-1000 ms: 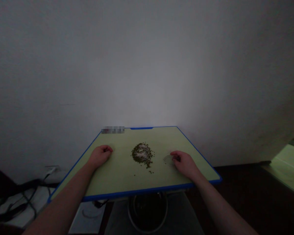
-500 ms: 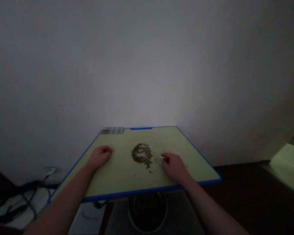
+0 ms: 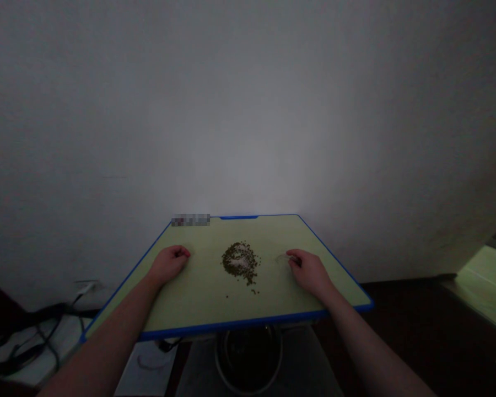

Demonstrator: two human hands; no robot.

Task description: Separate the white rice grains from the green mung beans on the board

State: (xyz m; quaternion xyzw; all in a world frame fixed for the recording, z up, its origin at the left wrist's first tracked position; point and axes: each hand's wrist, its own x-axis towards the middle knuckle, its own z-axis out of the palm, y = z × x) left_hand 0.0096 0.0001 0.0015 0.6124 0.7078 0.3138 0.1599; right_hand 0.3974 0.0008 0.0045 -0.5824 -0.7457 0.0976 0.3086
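Note:
A loose pile of small dark-green beans (image 3: 240,260), with white powder or grains over its middle, lies on a pale yellow board (image 3: 206,309) with a blue rim. To the right of the pile, my right hand (image 3: 312,271) pinches what looks like a small clear spoon (image 3: 281,258). The see-through end points left at the pile and stands apart from it. My left hand (image 3: 168,263) rests on the board's left side, its fingers curled in and nothing visible in them. A few stray beans (image 3: 254,291) are scattered in front of the pile.
Below the board's near edge is a dark round pot (image 3: 248,358) with a metal rim. Black cables (image 3: 45,336) run at the lower left. A plain grey wall (image 3: 248,121) rises behind the board. A light-coloured surface (image 3: 483,286) is at the far right.
My right hand has drawn the clear spoon to the right and slightly back, away from the bean pile. The left hand stays where it was.

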